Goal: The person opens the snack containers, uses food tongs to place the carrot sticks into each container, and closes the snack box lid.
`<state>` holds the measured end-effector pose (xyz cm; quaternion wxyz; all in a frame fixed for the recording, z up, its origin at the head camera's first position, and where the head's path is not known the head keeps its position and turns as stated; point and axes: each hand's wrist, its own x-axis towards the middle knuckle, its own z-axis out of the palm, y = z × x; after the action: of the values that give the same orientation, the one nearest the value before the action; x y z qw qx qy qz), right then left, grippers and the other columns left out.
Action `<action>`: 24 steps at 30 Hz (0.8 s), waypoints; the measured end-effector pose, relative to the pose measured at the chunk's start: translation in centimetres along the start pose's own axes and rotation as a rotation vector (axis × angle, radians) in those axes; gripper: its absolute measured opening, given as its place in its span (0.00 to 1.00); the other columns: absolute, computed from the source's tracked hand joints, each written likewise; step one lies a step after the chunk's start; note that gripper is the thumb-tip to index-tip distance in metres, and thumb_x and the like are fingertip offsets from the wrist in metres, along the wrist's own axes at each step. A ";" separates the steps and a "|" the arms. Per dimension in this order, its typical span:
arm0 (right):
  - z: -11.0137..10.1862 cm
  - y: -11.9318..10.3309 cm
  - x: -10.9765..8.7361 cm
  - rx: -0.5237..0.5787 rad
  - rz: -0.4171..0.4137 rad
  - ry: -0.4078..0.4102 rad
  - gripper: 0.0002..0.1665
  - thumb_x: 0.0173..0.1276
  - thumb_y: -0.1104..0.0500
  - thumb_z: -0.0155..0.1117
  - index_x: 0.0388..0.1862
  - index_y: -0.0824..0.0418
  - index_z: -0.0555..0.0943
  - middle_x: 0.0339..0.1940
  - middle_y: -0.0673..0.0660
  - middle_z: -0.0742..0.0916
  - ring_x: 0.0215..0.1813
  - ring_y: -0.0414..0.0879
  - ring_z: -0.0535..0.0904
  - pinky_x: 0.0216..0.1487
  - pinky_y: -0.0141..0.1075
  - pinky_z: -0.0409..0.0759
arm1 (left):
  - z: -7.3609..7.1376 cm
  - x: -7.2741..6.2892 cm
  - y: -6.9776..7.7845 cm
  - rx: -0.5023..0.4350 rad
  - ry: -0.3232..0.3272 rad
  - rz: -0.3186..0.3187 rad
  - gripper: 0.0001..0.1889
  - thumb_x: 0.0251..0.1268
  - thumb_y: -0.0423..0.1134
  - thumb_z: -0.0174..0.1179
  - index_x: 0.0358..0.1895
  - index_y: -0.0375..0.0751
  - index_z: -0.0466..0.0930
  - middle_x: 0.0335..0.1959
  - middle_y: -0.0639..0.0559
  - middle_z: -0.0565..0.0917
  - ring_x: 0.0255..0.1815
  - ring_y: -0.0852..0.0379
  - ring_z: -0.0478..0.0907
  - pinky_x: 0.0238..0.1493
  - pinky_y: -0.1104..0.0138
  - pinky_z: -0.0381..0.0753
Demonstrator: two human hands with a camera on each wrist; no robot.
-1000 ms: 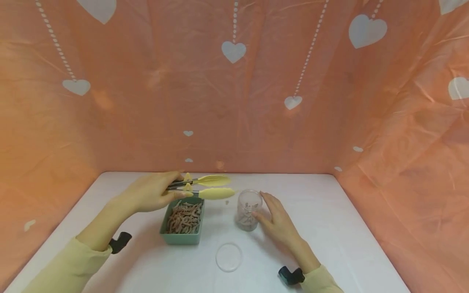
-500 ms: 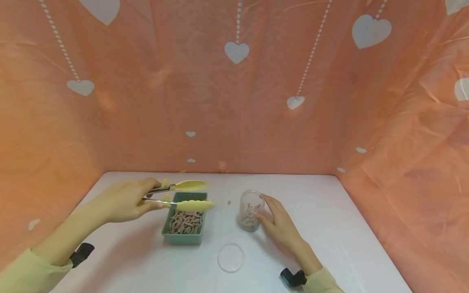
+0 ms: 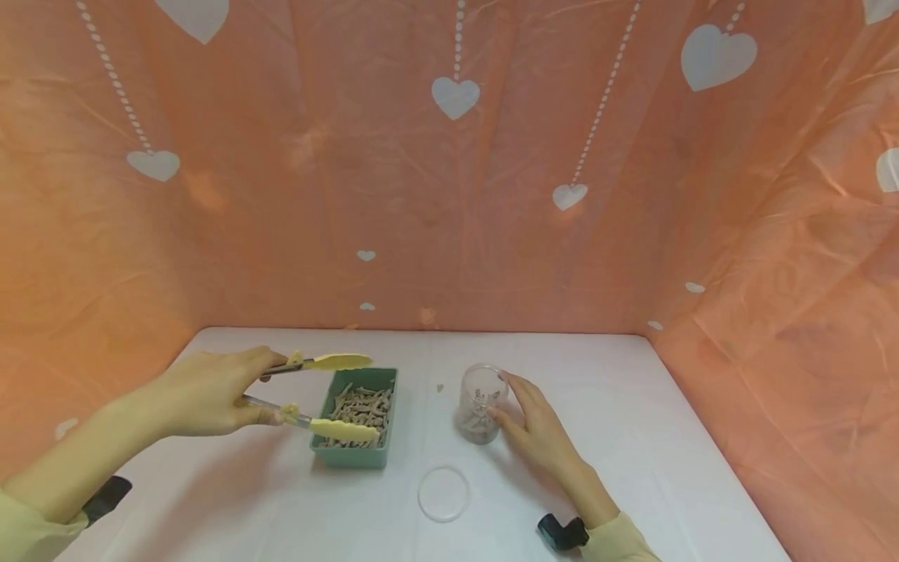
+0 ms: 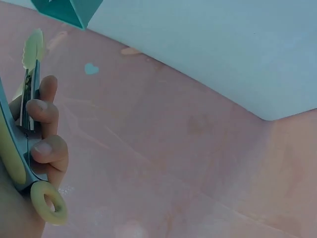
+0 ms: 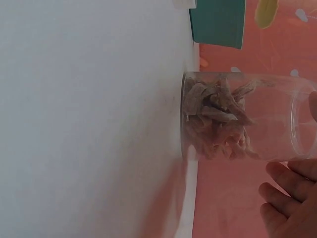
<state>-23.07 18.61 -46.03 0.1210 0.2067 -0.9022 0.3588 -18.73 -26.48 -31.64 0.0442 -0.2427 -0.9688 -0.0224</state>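
Note:
In the head view my left hand (image 3: 204,394) holds metal tongs with yellow tips (image 3: 344,430); the arms stand wide apart. One tip is over the near part of a green box (image 3: 351,458), the other over its far left edge. Brown dried strips (image 3: 365,404) fill much of that box. The left wrist view shows my fingers curled round the tongs (image 4: 32,94), with a yellow ring at their end. My right hand (image 3: 537,429) holds an uncapped clear jar (image 5: 270,119) near its rim, thumb and fingers on either side. Similar strips (image 5: 213,111) lie in the jar's lower part.
A clear round lid (image 3: 444,521) lies on the white table (image 3: 632,468), in front of the jar. A tiny crumb (image 3: 440,388) sits between box and jar. Orange cloth (image 3: 492,257) with white hearts encloses the table at back and sides.
My left hand has drawn the tongs left, from near the jar to over the green box. The tongs' arms have spread wider. My right hand stays at the jar.

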 end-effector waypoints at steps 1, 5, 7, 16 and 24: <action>0.0 0.0 0.0 -0.001 -0.001 0.001 0.39 0.75 0.50 0.68 0.79 0.63 0.68 0.75 0.67 0.74 0.77 0.65 0.68 0.73 0.61 0.66 | 0.0 0.1 0.0 0.000 -0.009 0.005 0.39 0.54 0.70 0.72 0.61 0.46 0.80 0.43 0.60 0.87 0.35 0.60 0.84 0.36 0.50 0.81; -0.1 0.0 0.0 0.000 0.001 0.001 0.39 0.75 0.50 0.68 0.79 0.63 0.68 0.75 0.66 0.74 0.77 0.65 0.68 0.73 0.61 0.66 | 0.3 0.5 0.2 0.002 -0.048 0.000 0.41 0.53 0.71 0.71 0.63 0.47 0.80 0.48 0.59 0.86 0.35 0.62 0.82 0.37 0.52 0.81; -0.1 0.0 0.0 0.005 0.002 -0.002 0.39 0.75 0.50 0.68 0.79 0.63 0.68 0.75 0.66 0.74 0.77 0.65 0.67 0.73 0.61 0.66 | 0.4 0.8 0.2 -0.007 -0.061 -0.001 0.41 0.53 0.72 0.70 0.63 0.46 0.80 0.49 0.58 0.86 0.35 0.62 0.82 0.37 0.52 0.81; 0.0 -0.1 0.0 0.024 0.006 -0.011 0.39 0.75 0.50 0.68 0.78 0.64 0.68 0.75 0.67 0.74 0.77 0.65 0.67 0.74 0.61 0.65 | 1.0 2.1 0.1 -0.035 -0.137 -0.002 0.44 0.52 0.77 0.67 0.62 0.45 0.80 0.44 0.61 0.84 0.40 0.55 0.84 0.39 0.49 0.81; 0.0 -0.1 0.0 0.025 0.028 -0.019 0.39 0.75 0.50 0.68 0.79 0.62 0.67 0.75 0.65 0.74 0.77 0.64 0.67 0.74 0.60 0.65 | 1.4 3.6 0.1 -0.044 -0.201 0.040 0.46 0.52 0.74 0.69 0.64 0.40 0.80 0.47 0.56 0.86 0.47 0.49 0.86 0.44 0.46 0.83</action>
<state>-23.02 18.52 -45.93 0.1048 0.1991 -0.9016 0.3696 -21.94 -24.67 -32.64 -0.0579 -0.2639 -0.9626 -0.0184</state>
